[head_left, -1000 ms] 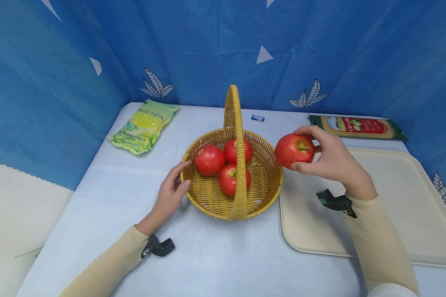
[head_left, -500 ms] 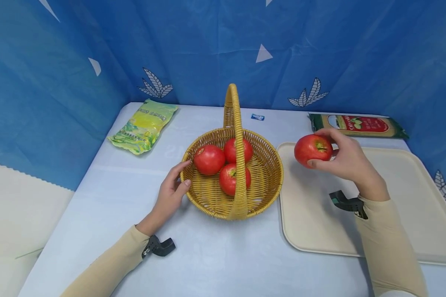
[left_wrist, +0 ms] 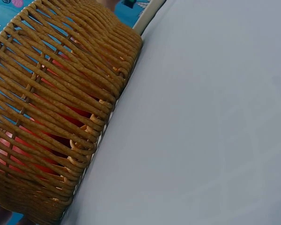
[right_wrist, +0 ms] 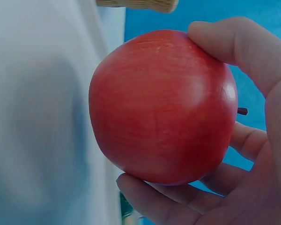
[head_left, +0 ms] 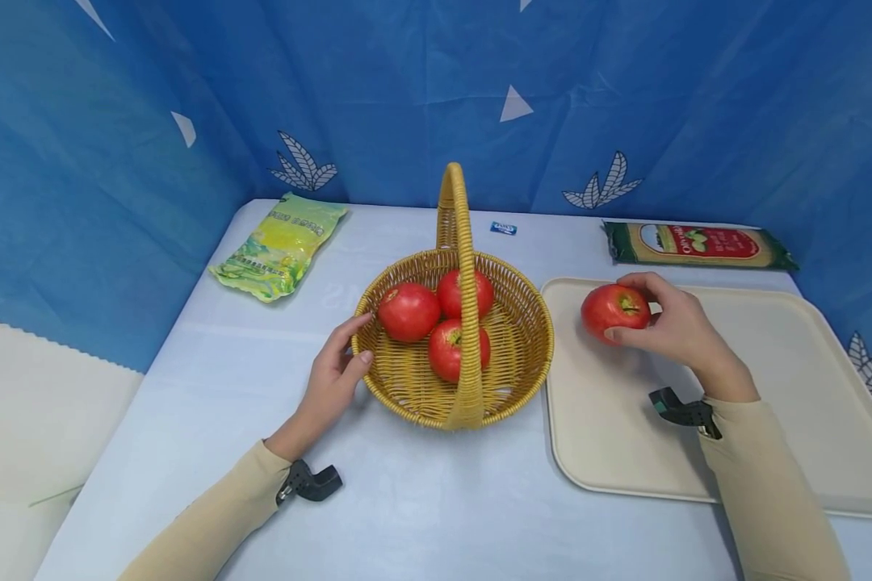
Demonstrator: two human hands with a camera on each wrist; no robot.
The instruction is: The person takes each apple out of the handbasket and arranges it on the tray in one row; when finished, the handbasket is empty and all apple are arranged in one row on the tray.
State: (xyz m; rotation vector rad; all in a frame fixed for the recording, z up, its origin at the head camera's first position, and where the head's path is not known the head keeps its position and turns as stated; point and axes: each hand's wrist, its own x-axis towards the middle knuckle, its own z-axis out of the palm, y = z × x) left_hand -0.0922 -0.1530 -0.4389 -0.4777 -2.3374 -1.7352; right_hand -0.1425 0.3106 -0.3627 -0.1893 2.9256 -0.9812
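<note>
While the right hand (head_left: 676, 323) grasps a red apple (head_left: 609, 311) between thumb and fingers, we note that the fruit is over a beige tray (head_left: 625, 444); whether it touches the surface we cannot tell. To that hand's left we find a yellow basket (head_left: 407, 406) containing three more apples (head_left: 409, 312). We record the left hand (head_left: 334, 371) resting relaxed fingers against the basket's rim, on the side away from the right hand. Beyond the right hand we observe a long packet (head_left: 705, 244); beyond the left hand, a green packet (head_left: 283, 246).
</note>
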